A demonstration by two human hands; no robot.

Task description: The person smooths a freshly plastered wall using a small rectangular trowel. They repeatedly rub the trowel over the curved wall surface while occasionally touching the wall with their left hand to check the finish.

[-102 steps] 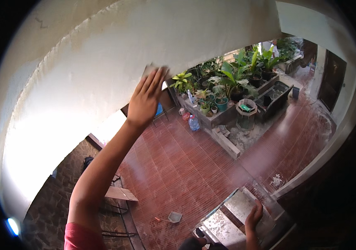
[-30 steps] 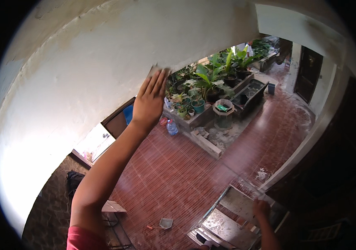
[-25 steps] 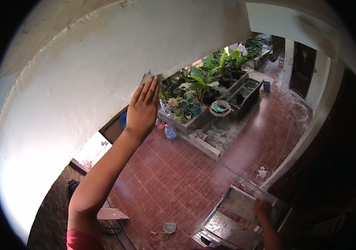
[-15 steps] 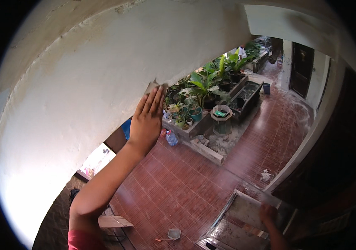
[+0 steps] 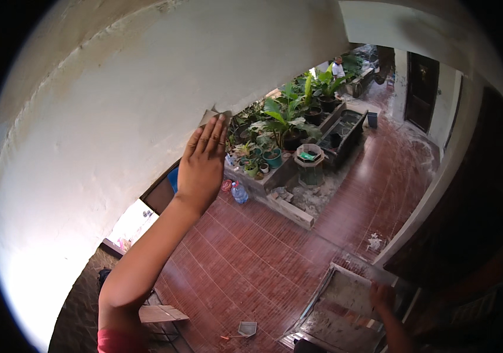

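My left hand (image 5: pixel 202 167) is raised in the centre-left of the frame, fingers extended flat and together, pressing a small tan sheet of sandpaper (image 5: pixel 215 115) against the lower edge of the white wall (image 5: pixel 116 106). The sheet's corners project just past my fingertips. My right hand (image 5: pixel 382 296) sits at the lower right, curled over the rim of a grey framed platform (image 5: pixel 345 288); how firmly it is clamped there I cannot tell. Far below lie a red tiled courtyard (image 5: pixel 251 259) and potted plants (image 5: pixel 281 126) at upper centre.
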